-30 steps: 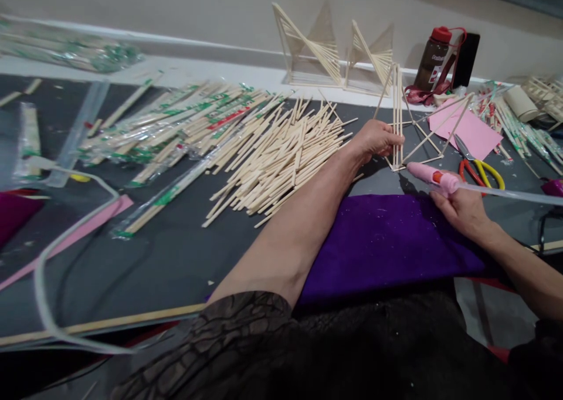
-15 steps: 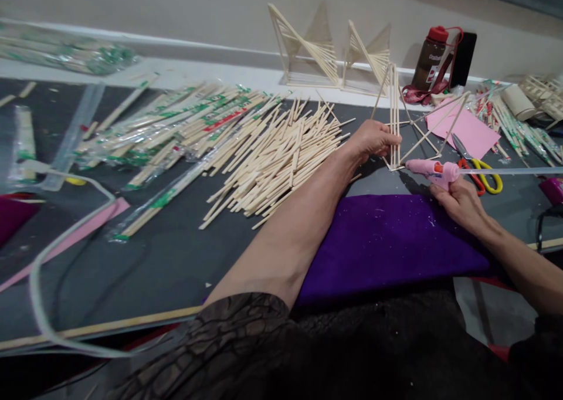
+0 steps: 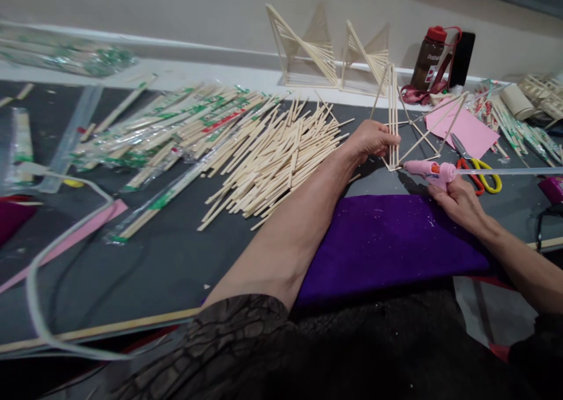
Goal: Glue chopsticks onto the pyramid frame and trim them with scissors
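My left hand pinches the upright sticks of a stick frame, which stands on the dark table beyond the purple cloth. My right hand is wrapped round a pink glue gun with a long clear glue stick out of its back. The gun's nozzle points left, close to the frame's lower corner; whether they touch cannot be made out. Triangular stick parts spread to the right of the upright sticks. Left of my left forearm lies a heap of loose sticks.
Wrapped chopsticks cover the table's left side near a white cable. Two finished-looking stick frames and a bottle stand by the wall. Scissors and pink paper lie at the right.
The view has shifted very slightly. Both hands, the glue gun and the stick frame keep nearly the same places.
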The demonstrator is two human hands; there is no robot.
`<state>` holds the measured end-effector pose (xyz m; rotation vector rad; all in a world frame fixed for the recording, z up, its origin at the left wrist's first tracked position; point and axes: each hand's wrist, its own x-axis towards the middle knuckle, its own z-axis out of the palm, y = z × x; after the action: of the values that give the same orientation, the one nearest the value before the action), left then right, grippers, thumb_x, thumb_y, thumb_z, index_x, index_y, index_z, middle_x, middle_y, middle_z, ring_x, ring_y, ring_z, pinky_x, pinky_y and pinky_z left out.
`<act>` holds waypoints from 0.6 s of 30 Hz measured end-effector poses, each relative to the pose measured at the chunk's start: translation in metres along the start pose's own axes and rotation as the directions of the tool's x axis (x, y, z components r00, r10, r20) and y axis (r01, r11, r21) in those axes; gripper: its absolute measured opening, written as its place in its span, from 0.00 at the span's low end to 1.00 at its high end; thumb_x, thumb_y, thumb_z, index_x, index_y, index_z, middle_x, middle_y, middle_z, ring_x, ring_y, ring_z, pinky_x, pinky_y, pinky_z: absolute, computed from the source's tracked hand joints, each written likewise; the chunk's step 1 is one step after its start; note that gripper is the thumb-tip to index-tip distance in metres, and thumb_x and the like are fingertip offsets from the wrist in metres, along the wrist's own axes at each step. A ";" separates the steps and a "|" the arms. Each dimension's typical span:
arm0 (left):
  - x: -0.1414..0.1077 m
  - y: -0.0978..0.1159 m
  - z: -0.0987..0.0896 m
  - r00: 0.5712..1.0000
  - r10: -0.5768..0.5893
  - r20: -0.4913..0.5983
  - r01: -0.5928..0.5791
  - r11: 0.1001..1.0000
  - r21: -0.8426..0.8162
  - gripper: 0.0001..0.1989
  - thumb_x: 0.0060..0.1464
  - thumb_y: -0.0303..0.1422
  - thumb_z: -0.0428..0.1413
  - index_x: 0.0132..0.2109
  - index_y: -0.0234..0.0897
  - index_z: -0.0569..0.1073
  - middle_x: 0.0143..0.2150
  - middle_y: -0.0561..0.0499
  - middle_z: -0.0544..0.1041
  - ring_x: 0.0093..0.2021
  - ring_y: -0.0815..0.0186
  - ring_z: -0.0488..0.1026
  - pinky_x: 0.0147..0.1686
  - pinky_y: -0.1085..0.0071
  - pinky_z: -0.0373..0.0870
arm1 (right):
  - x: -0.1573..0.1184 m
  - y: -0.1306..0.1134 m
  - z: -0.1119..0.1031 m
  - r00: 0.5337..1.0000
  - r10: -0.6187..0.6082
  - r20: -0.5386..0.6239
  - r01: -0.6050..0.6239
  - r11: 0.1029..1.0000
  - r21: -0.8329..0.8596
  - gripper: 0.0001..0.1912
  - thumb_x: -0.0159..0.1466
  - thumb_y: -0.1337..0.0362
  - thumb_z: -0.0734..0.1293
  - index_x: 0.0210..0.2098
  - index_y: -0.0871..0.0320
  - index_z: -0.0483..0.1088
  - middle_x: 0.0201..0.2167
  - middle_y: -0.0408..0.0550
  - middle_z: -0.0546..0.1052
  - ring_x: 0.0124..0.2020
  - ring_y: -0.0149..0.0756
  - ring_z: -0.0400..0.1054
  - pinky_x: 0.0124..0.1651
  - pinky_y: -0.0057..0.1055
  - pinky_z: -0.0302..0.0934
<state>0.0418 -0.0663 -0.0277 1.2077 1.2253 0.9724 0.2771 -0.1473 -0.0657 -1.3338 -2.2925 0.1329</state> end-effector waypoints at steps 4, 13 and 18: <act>0.001 -0.001 0.000 1.000 0.002 0.007 -0.002 1.000 -0.002 0.16 0.57 0.19 0.59 0.22 0.30 0.69 0.18 0.52 0.68 0.20 0.77 0.58 0.25 0.73 0.51 | 0.001 -0.004 -0.003 0.997 0.072 0.005 -0.072 0.995 0.063 0.20 0.65 0.47 0.60 0.28 0.57 0.67 0.22 0.49 0.70 0.24 0.39 0.66 0.30 0.35 0.60; 0.003 -0.004 -0.001 1.000 0.013 0.003 -0.013 1.000 0.016 0.15 0.56 0.21 0.60 0.22 0.30 0.70 0.18 0.53 0.66 0.20 0.76 0.58 0.25 0.73 0.52 | 0.001 0.001 0.001 0.991 0.107 -0.079 -0.090 0.979 0.185 0.17 0.65 0.51 0.61 0.27 0.55 0.67 0.22 0.48 0.72 0.29 0.41 0.70 0.34 0.35 0.63; 0.004 -0.003 -0.002 0.999 -0.040 0.001 0.040 0.998 -0.051 0.14 0.55 0.19 0.60 0.23 0.29 0.72 0.18 0.54 0.66 0.20 0.77 0.58 0.25 0.74 0.52 | 0.004 0.003 0.003 0.993 0.106 -0.053 -0.097 0.985 0.143 0.21 0.64 0.49 0.61 0.20 0.54 0.62 0.18 0.46 0.68 0.21 0.36 0.63 0.28 0.34 0.57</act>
<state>0.0398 -0.0628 -0.0310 1.1388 1.2129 0.9682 0.2762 -0.1425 -0.0679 -1.3635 -2.1237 0.2779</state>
